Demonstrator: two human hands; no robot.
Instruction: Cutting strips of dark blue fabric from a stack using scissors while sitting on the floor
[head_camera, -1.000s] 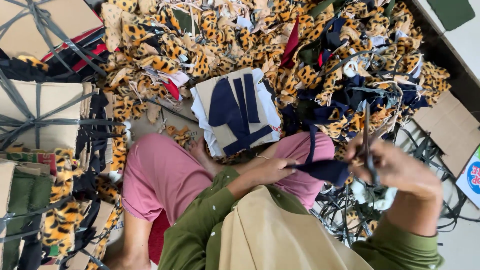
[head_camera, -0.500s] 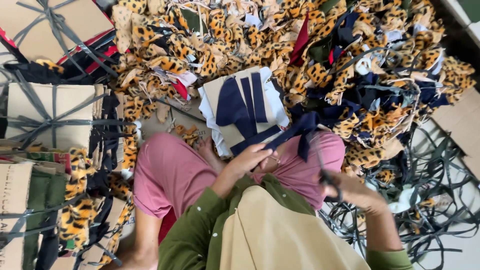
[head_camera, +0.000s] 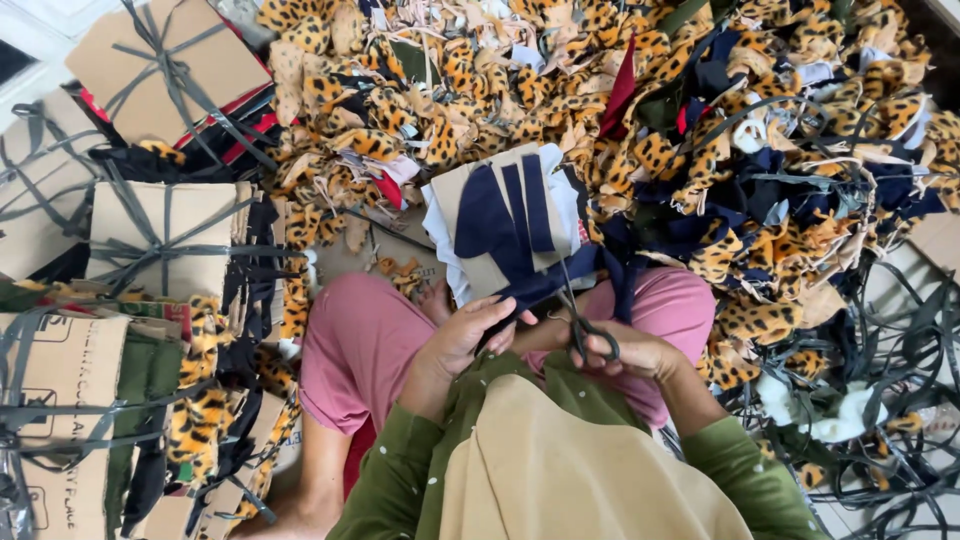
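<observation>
The left hand's (head_camera: 465, 335) grip clamps a navy fabric piece (head_camera: 545, 285) while the right hand (head_camera: 625, 350) grips scissors (head_camera: 578, 315) at it.

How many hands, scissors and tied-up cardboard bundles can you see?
Hands: 2 (left hand grips navy cloth, right hand grips scissors)
scissors: 1
cardboard bundles: 4
Total: 7
</observation>
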